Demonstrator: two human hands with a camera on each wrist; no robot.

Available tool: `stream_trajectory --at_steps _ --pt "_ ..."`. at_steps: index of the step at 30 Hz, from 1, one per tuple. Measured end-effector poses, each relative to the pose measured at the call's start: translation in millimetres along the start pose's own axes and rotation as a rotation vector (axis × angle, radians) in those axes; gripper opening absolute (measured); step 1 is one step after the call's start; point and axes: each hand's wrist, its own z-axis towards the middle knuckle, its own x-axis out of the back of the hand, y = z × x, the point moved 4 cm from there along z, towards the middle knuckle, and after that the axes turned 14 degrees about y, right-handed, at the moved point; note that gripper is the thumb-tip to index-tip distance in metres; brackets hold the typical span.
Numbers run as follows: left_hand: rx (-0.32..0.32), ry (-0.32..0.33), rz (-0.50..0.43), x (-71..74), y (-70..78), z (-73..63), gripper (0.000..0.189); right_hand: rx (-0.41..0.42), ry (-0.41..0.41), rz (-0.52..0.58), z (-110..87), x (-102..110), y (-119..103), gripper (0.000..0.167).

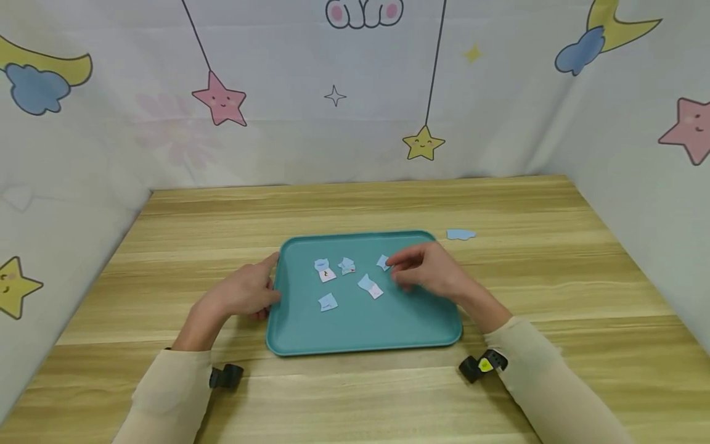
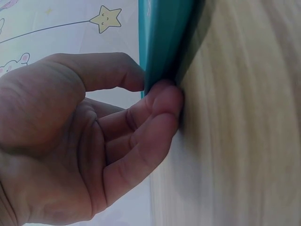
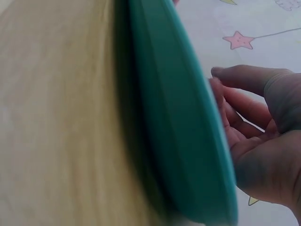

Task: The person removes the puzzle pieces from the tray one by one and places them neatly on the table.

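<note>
A teal tray (image 1: 399, 327) lies on the table with several small pale-blue and white paper pieces spread over it. My left hand (image 1: 241, 293) holds the tray's left edge. In the left wrist view the thumb (image 2: 113, 70) meets the rim and the other fingers curl in low against its side. Over the tray's right half, my right hand (image 1: 432, 271) touches a small pale-blue piece (image 1: 382, 263) with its fingertips. Nearby lies a two-tone piece (image 1: 370, 286). Further left are two patterned pieces, one tall (image 1: 325, 270) and one crumpled-looking (image 1: 347, 266), and a pale piece (image 1: 328, 302) nearer me.
A blue paper piece (image 1: 460, 234) lies on the wooden table (image 1: 355, 394), beyond the tray's back right corner. White cloth (image 1: 310, 135) printed with stars and moons hangs behind the table and at both sides. The tray's raised rim (image 3: 221, 141) runs below my right hand.
</note>
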Motion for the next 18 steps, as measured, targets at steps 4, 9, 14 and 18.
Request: stream_trajectory --at_steps 4,9,14,18 --pt "-0.001 0.0 0.004 -0.5 -1.0 0.2 0.09 -0.026 -0.035 0.023 1.6 -4 2 0.032" --pt "-0.005 0.003 0.002 -0.9 -1.9 0.3 0.089 -0.044 -0.077 0.006 2.3 -8 3 0.033" --pt "-0.003 0.006 0.009 -0.4 -1.2 0.6 0.09 -0.021 -0.147 -0.029 1.3 -11 2 0.042" --pt "-0.006 0.006 0.01 -0.2 -0.2 0.7 0.09 -0.001 -0.173 -0.03 1.6 -14 3 0.046"
